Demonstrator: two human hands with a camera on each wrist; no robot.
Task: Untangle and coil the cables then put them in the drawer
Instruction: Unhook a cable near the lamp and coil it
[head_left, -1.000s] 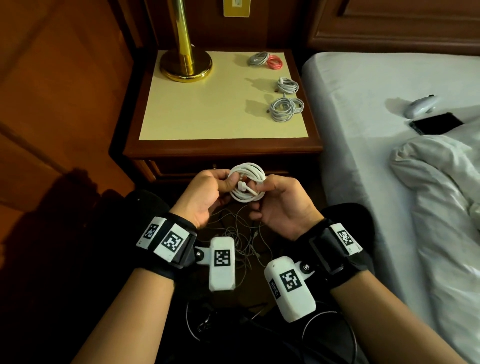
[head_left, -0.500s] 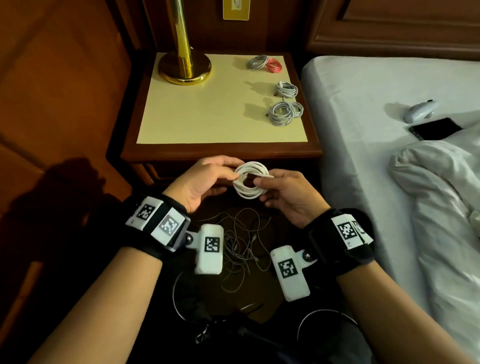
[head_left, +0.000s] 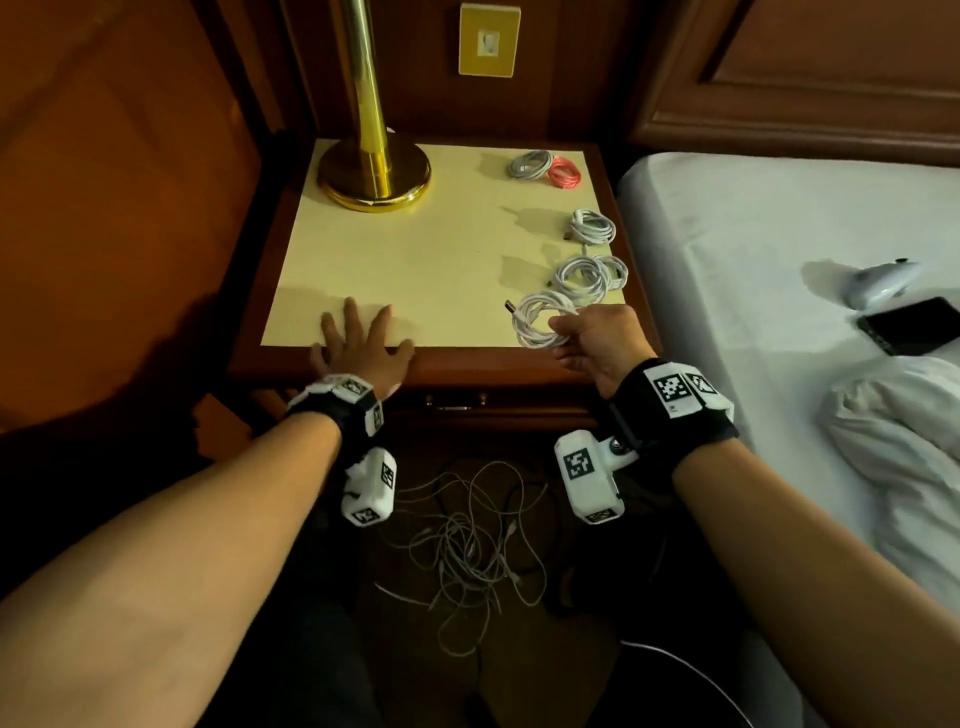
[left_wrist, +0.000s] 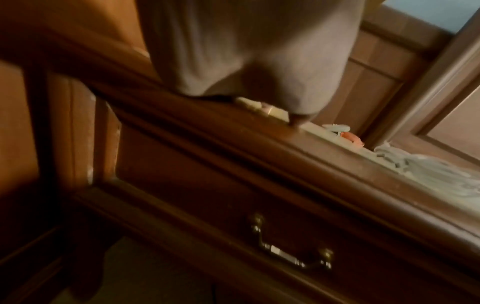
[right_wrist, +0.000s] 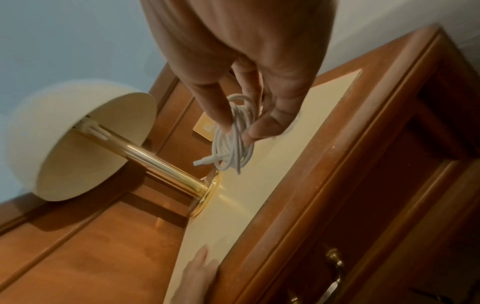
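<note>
My right hand (head_left: 582, 332) pinches a coiled white cable (head_left: 537, 322) (right_wrist: 233, 139) just above the front right corner of the nightstand top (head_left: 415, 260). My left hand (head_left: 358, 338) lies flat with spread fingers on the front left edge of the top. Behind the held coil lie two white coils (head_left: 587, 275) (head_left: 592, 226), and at the back a grey coil (head_left: 530, 165) beside a pink one (head_left: 565, 174). A tangle of thin white cables (head_left: 467, 545) lies on the floor below. The drawer (left_wrist: 259, 216) is closed, its brass handle (left_wrist: 291, 253) hanging down.
A brass lamp (head_left: 371, 156) stands at the back left of the nightstand, its shade (right_wrist: 83, 139) overhead. The bed (head_left: 753, 249) borders the right side, with a white controller (head_left: 878, 283) and a black phone (head_left: 909, 325) on it. Wood panelling (head_left: 130, 208) closes the left.
Both hands rose from in front of the drawer to the nightstand top. My left hand let go of the coil and now lies flat; my right hand carried the coil right and forward.
</note>
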